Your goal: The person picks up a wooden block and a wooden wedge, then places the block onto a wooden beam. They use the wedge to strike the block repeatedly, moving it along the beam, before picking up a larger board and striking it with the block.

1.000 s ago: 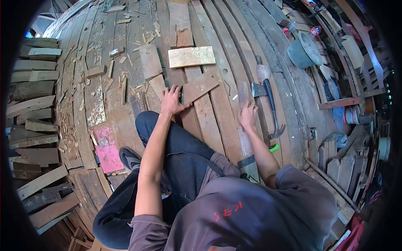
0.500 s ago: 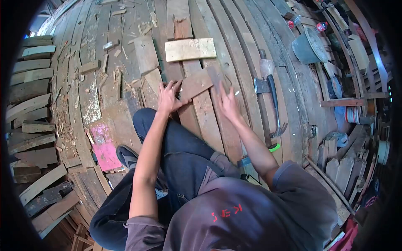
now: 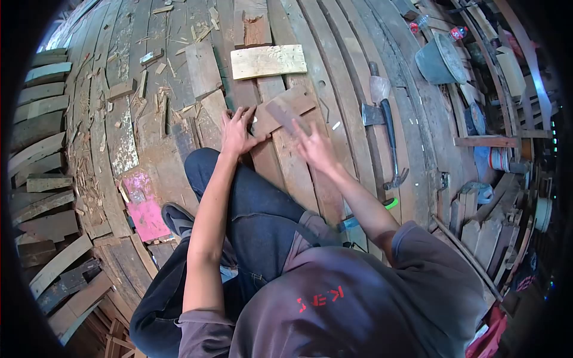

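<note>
A short brown board [image 3: 298, 99] lies across the floor planks in front of my crossed legs. My left hand [image 3: 240, 132] rests at its left end with the fingers spread. In my right hand [image 3: 316, 146] is a thin flat wooden piece [image 3: 283, 115], which lies slantwise over the board. Just beyond the board sits a pale wood block [image 3: 268, 62]. To the right are an axe [image 3: 375, 115] and a claw hammer [image 3: 394, 161], side by side on the planks.
Split wood and chips [image 3: 122, 89] lie at the left. A pink-painted patch [image 3: 146, 209] is near my foot. A grey bucket [image 3: 439, 59] stands at the upper right. Stacked boards [image 3: 45, 143] line the left edge, and more wood [image 3: 486, 238] is piled at the right.
My right hand has moved left with the thin piece, which now lies across the board instead of at its right end. My left hand stays at the board's left end.
</note>
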Motion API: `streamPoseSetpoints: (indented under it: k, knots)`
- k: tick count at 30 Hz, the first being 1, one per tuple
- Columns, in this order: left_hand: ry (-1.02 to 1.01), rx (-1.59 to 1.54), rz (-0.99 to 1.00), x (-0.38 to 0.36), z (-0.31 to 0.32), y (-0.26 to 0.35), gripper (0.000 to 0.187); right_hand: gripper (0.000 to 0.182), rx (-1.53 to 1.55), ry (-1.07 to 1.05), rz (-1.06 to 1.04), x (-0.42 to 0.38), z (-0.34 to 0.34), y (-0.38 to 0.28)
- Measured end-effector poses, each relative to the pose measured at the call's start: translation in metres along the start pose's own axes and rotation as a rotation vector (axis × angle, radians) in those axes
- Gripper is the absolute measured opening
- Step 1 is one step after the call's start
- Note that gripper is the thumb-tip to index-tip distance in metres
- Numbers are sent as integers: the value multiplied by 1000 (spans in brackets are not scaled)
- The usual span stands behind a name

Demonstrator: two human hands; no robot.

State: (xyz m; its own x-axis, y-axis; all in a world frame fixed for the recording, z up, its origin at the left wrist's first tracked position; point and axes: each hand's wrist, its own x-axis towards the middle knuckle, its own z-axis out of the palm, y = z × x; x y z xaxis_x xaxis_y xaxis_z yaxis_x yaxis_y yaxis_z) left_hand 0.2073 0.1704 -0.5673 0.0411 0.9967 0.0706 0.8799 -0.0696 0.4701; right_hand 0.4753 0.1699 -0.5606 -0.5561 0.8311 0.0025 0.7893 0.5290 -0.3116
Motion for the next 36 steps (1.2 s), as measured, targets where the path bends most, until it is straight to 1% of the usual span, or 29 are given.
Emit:
streamPoseSetpoints:
  k: [3, 4, 7, 8, 11, 12, 15, 16, 19, 20, 23, 24, 25, 26, 27, 29, 30, 31, 33, 36]
  knots:
    - [5, 8, -8, 0, 1, 0, 92, 71, 3, 123, 347, 15, -2, 7]
    - [6, 13, -3, 1, 1, 0, 92, 70, 23, 85, 376, 10, -3, -7]
    - [12, 27, 1, 1, 0, 1, 91, 68, 0, -114, -9, -11, -7, -17]
    - [14, 24, 3, 1, -1, 1, 92, 68, -9, -162, 39, -7, -15, -8]
    - [24, 7, -6, -2, -1, 3, 94, 73, 69, 188, 305, 9, 9, 29]
    - [20, 0, -6, -4, 3, 0, 94, 71, -7, 64, 390, 9, -4, 9]
    - [27, 10, -5, -1, 0, 1, 92, 68, 92, -41, -36, -15, 1, -9]
    - [29, 18, -7, -1, -2, 2, 91, 68, 60, -64, -38, -14, -7, -7]
    - [23, 7, 8, -1, -8, 6, 92, 67, 51, 72, 314, 8, -9, 14]
    - [-13, -6, -22, -1, -9, 8, 91, 67, 87, 76, 344, 11, -8, 19]
    - [18, 32, 18, -2, -2, 3, 96, 65, 157, 121, 236, 2, -16, 8]
    - [5, 20, 37, -1, -2, 4, 96, 65, 195, 128, 266, -5, -16, 7]
    - [62, -11, 131, 0, -1, 4, 93, 65, 231, 138, 291, -10, -14, 9]
    - [31, 64, 180, -1, 0, 8, 89, 65, 268, 148, 314, -15, -10, 12]
    - [1, 143, 229, 1, 0, 13, 85, 65, 211, 203, 321, -19, -3, 17]
    - [-84, 169, 332, 5, 3, 25, 75, 66, 108, 304, 341, -30, 15, 25]
    - [-128, 220, 352, 6, 10, 30, 70, 67, 98, 308, 341, -33, 16, 24]
    - [-103, 291, 414, 7, 17, 31, 65, 68, 88, 311, 343, -35, 18, 23]
    - [-78, 343, 435, 11, 20, 30, 57, 69, 81, 310, 363, -30, 18, 23]
    - [-109, 370, 453, 9, 18, 30, 56, 70, 87, 281, 404, -33, 19, 20]
